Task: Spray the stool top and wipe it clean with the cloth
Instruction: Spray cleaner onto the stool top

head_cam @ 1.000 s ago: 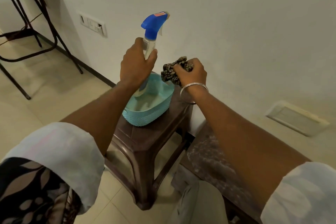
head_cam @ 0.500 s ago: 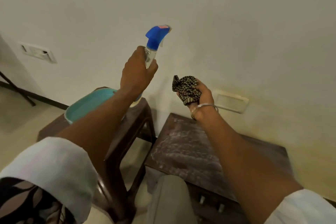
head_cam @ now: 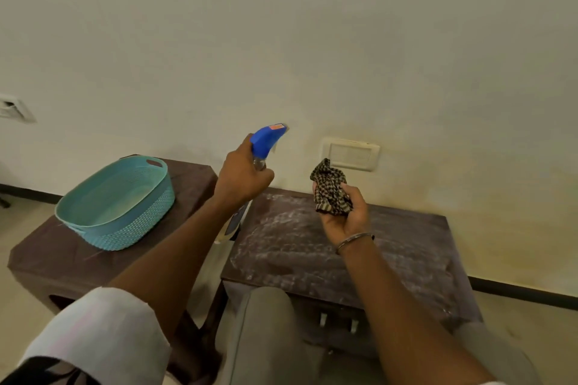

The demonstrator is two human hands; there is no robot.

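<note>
The left hand point(head_cam: 242, 180) grips the spray bottle point(head_cam: 267, 139) by its neck, likely a light, rigid thing best held there; the right hand point(head_cam: 344, 219) clutches the soft, crumpled cloth point(head_cam: 330, 194) above the dusty stool top point(head_cam: 312, 253), which looks hard and flat.

Just 1 view, worn on the person's head. It faces forward and down toward the wall point(head_cam: 312, 40), from close above the stool point(head_cam: 400, 262) standing by it. The stool's near edge lies just beyond the person's knee point(head_cam: 266, 319) at the bottom. A 2nd stool point(head_cam: 59, 262) fills the lower left. The lens is wide.
</note>
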